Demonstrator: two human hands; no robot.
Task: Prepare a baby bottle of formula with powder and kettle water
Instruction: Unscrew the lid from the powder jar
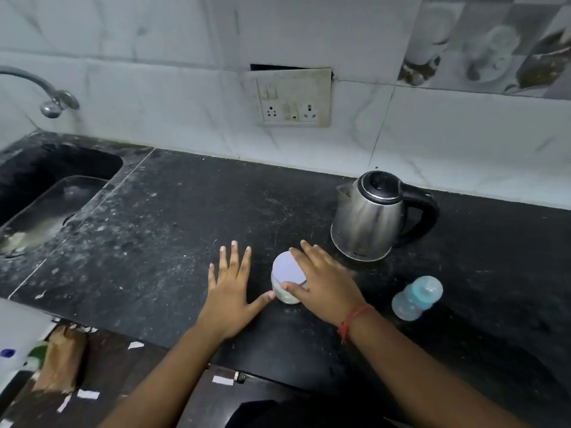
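Baby bottle [417, 297]: lies on its side on the black counter [185, 217], near the kettle's base on the front right, blue cap fitted; judged not yet filled.
Powder jar [288, 278]: upright, in front of the kettle and to its left, pale lid on; pale contents show through the lower wall.
Right hand [324, 284]: draped over the jar's lid, thumb against the jar's side, fingers across the far rim; grasps the jar, probably to hold or twist the lid.
Left hand [231, 291]: flat on the counter beside the jar, on its side away from the kettle; fingers spread and released, thumb tip touching the jar's base, likely to steady it.
Kettle [375, 216]: upright, lid closed, handle facing away from the jar.
Sink [46, 208]: well apart, far left of the kettle.
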